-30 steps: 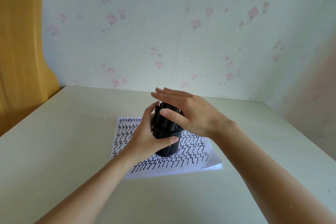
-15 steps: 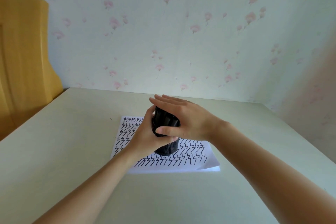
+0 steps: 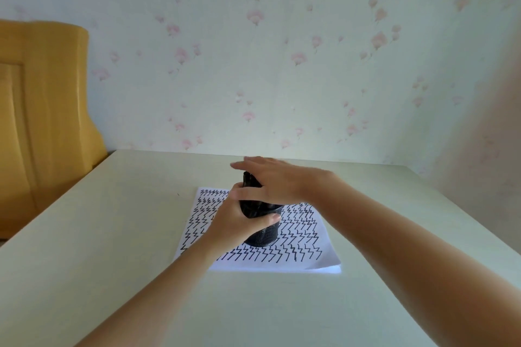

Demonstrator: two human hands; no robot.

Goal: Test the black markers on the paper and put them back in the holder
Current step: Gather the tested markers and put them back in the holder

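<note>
**Both hands on the marker holder, which stands on the scribbled sheet**

The left hand (image 3: 236, 222) is wrapped round the holder (image 3: 263, 234) from its nine o'clock side: the thumb curls across the near face of the black mesh wall and the fingers pass behind it, out of sight. The right hand (image 3: 270, 183) lies flat over the top, fingers straight and close together, pointing toward nine o'clock; its palm covers the black markers (image 3: 250, 182), and the thumb reaches across their near side. Whether the palm actually presses on the marker caps cannot be told. A few marker tops show at ten o'clock of the holder, between the two hands.

The holder stands upright on the paper (image 3: 304, 236), near the middle of the sheet. The sheet is filled with rows of black zigzag strokes and lies on a pale table (image 3: 112, 234). At nine o'clock of the table stands a yellow wooden panel (image 3: 42, 110). At twelve o'clock rises a wall (image 3: 282, 65) with pink flowered paper.
</note>
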